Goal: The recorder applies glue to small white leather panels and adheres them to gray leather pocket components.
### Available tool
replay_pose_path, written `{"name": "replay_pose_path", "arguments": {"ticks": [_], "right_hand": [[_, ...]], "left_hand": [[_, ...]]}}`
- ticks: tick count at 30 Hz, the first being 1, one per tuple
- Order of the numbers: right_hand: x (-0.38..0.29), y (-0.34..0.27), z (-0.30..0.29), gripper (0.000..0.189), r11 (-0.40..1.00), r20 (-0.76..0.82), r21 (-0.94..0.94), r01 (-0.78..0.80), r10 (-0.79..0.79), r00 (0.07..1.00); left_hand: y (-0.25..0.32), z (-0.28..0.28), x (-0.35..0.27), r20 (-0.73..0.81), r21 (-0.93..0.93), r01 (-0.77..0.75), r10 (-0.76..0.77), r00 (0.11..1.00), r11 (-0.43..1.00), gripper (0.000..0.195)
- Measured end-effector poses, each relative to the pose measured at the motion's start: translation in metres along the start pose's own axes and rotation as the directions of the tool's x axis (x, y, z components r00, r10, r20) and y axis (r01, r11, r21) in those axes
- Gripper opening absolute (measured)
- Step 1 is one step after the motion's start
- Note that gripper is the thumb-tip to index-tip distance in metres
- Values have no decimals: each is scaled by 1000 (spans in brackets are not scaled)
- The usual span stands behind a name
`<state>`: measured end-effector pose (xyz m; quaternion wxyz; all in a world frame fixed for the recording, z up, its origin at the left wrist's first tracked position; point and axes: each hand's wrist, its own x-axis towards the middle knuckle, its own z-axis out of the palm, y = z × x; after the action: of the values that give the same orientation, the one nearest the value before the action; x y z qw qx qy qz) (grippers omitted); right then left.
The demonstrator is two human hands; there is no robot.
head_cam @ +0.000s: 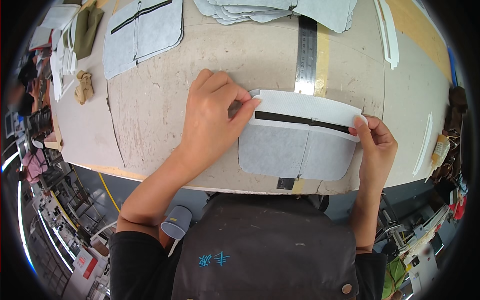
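Observation:
Before me on the worktable lies a grey fabric panel (273, 148) with rounded corners and a seam down its middle. Across its upper part runs a white textured strip (300, 100) with a long slot, and black material shows through the slot. My left hand (217, 108) pinches the strip's left end between thumb and fingers. At the other end, my right hand (375, 135) grips the strip, its thumb on top and fingers at the edge. A steel ruler (306, 56) lies flat on the table and passes under the panel.
More grey panels (150, 41) lie at the upper left, one with a black slot. A stack of grey panels (255, 9) covers the ruler's far end. White slotted strips (388, 37) and a glue bottle (439, 150) are on the right. Crumpled brown material (83, 87) lies left.

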<state>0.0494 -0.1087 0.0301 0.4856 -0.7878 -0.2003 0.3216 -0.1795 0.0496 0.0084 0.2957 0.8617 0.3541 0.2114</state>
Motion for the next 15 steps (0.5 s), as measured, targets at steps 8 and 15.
{"name": "replay_pose_path", "arguments": {"ticks": [8,15], "right_hand": [[-1,-2,-2,13,999,17,-29,18,-17,1000],[0,4,-3,13,994,31,-72,77,-75,997]], "left_hand": [[-4,6,-6,-62,11,-59,60,996,998,16],[-7,12,-9,-108,27,-99,101,989,995,22]]}}
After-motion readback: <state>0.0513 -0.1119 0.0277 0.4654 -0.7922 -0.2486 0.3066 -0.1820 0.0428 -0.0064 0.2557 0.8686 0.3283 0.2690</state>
